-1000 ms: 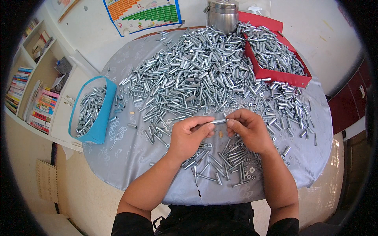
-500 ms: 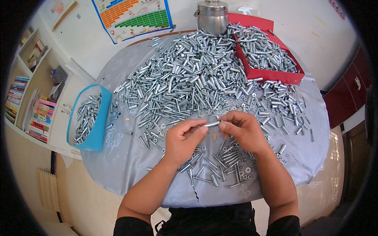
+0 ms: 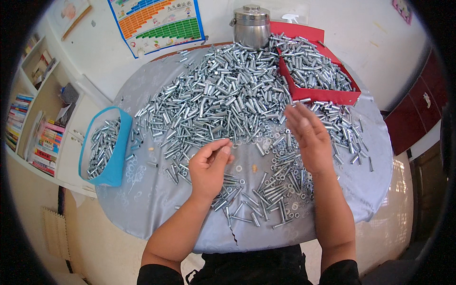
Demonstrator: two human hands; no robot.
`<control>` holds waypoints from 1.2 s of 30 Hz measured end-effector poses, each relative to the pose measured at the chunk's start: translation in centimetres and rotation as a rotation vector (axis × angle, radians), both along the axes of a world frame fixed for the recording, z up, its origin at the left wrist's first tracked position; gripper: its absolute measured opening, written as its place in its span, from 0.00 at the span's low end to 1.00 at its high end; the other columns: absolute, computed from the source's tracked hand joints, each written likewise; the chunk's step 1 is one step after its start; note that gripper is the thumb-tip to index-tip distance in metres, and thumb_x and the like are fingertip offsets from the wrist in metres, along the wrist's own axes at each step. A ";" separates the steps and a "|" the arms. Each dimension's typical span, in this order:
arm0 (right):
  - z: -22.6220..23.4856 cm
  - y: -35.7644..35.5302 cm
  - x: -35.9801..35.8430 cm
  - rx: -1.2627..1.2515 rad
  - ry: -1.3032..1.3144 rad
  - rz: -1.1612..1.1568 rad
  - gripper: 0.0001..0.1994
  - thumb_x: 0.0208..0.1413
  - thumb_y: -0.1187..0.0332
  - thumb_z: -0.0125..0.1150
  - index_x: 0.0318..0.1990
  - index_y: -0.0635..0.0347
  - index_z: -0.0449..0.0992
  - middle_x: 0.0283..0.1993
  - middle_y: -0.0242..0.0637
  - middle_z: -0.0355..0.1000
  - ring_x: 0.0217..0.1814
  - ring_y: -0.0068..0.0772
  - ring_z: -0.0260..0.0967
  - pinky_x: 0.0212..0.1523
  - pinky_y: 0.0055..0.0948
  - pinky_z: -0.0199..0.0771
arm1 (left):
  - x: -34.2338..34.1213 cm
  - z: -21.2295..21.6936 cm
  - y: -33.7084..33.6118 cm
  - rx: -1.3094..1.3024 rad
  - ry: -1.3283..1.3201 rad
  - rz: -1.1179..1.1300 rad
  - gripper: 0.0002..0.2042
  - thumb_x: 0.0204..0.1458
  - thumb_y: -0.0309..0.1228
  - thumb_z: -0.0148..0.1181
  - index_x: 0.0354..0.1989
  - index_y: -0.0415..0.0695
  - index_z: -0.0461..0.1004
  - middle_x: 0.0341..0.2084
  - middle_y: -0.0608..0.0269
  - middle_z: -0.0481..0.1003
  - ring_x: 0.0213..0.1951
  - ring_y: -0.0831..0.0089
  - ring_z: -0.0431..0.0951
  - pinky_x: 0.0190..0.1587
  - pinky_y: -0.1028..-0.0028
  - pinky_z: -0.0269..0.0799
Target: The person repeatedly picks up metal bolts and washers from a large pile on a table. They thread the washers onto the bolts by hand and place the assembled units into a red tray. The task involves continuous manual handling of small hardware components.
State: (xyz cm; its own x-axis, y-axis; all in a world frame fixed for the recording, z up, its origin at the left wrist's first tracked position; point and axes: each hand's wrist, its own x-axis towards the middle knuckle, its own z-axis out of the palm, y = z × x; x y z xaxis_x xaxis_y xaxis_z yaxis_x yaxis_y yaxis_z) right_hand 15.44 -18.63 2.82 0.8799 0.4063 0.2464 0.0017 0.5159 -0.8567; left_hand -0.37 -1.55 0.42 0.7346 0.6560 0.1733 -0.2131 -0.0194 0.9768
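My left hand (image 3: 209,164) is closed in a pinch, thumb against fingers, over the near edge of a big heap of silvery bolts and metal sleeves (image 3: 213,99). Whatever sits between its fingertips is too hidden to name. My right hand (image 3: 311,142) is raised with its fingers stretched out and holds nothing that shows. It hovers over the loose pieces in front of a red box (image 3: 327,96) filled with similar metal parts. Between and below my hands lie a smaller group of bolts (image 3: 266,197) and several washers (image 3: 294,206).
On the left of the round table with a grey cloth (image 3: 156,209) stands a blue basket (image 3: 111,178) partly filled with metal pieces. A steel pot (image 3: 251,28) stands at the back by the wall. Bookshelves (image 3: 45,137) are at the far left, a dark red cabinet (image 3: 413,114) at the right.
My hands have parted from the small metal piece they both held. The right one has moved up and away with its fingers opened; the left has drawn slightly left, still pinched.
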 end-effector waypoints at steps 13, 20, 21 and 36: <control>-0.9 -0.7 0.1 -0.291 0.045 -0.017 0.11 0.61 0.66 0.55 0.39 0.68 0.76 0.31 0.37 0.75 0.31 0.26 0.74 0.36 0.25 0.75 | -0.2 0.0 0.4 -0.015 -0.014 0.011 0.09 0.56 0.23 0.56 0.44 0.35 0.76 0.37 0.56 0.79 0.32 0.75 0.79 0.37 0.76 0.76; -2.0 -0.2 -0.7 -0.665 -0.495 -0.098 0.07 0.54 0.72 0.62 0.37 0.66 0.79 0.31 0.36 0.76 0.33 0.24 0.71 0.35 0.24 0.70 | -0.2 0.1 0.4 -0.004 -0.011 0.025 0.09 0.56 0.23 0.56 0.43 0.35 0.76 0.36 0.57 0.79 0.32 0.76 0.78 0.37 0.76 0.76; -1.8 0.0 -1.1 -0.682 -0.479 -0.073 0.06 0.54 0.72 0.62 0.36 0.65 0.79 0.32 0.36 0.76 0.33 0.24 0.71 0.36 0.24 0.70 | -0.2 0.0 0.5 0.004 -0.010 0.027 0.08 0.56 0.23 0.56 0.43 0.35 0.76 0.36 0.57 0.79 0.32 0.76 0.78 0.37 0.76 0.76; -0.6 -0.9 -2.2 -0.983 -1.098 0.392 0.07 0.44 0.70 0.63 0.33 0.55 0.80 0.36 0.39 0.72 0.43 0.44 0.69 0.46 0.39 0.69 | -0.2 -0.1 0.5 0.053 0.012 0.010 0.08 0.56 0.22 0.56 0.42 0.35 0.77 0.34 0.60 0.79 0.30 0.79 0.76 0.35 0.79 0.74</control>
State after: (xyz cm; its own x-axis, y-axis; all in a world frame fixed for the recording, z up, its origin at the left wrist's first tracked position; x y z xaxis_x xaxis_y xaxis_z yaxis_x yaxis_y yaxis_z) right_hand 13.21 -19.55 2.24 0.2486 0.9503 0.1876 0.8483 -0.1200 -0.5158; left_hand -0.60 -1.07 0.37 0.7303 0.6536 0.1989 -0.2009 -0.0728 0.9769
